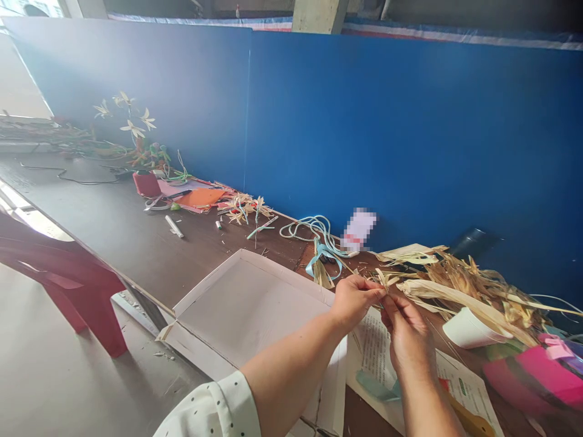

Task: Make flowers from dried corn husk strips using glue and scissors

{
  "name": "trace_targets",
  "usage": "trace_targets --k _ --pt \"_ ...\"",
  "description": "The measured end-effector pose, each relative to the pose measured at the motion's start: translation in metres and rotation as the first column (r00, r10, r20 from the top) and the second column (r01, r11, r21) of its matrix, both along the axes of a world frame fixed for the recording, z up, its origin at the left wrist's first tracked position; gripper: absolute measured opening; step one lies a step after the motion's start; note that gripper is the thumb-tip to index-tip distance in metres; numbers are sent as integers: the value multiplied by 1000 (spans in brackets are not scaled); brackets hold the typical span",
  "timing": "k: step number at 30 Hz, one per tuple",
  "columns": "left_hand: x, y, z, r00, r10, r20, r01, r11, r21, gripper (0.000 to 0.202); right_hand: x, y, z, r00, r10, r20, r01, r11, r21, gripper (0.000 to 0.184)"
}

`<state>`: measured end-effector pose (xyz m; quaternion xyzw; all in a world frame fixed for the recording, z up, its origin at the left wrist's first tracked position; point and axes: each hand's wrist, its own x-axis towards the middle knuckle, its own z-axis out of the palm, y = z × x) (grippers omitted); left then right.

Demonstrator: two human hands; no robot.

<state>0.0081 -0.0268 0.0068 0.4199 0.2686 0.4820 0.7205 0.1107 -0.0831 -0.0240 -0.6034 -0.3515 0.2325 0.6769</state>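
My left hand and my right hand meet above the brown table, both pinched on a thin strip of dried straw leaf. The strip runs back into a heap of pale dried leaves at the right. Under the hands lies a printed sheet of paper. A flat open white cardboard box sits just left of my left forearm.
A blue partition backs the table. Along it lie light blue ribbon, straw flowers, orange and pink paper, a red pot with flowers and a white cup. A dark red chair stands left.
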Motion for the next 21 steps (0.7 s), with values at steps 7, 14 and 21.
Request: trace_targets --k 7,14,21 --pt "1 0 -3 1000 29 -12 -28 996 90 9 -1 0 1 1000 1 -18 -1 1000 1 38" --pt "4 0 -8 999 48 -3 -47 992 119 14 -4 -1 5 998 18 -60 -18 1000 3 40" --pt "4 0 -9 999 47 6 -48 988 147 16 -5 0 4 998 35 -58 -32 999 40 36"
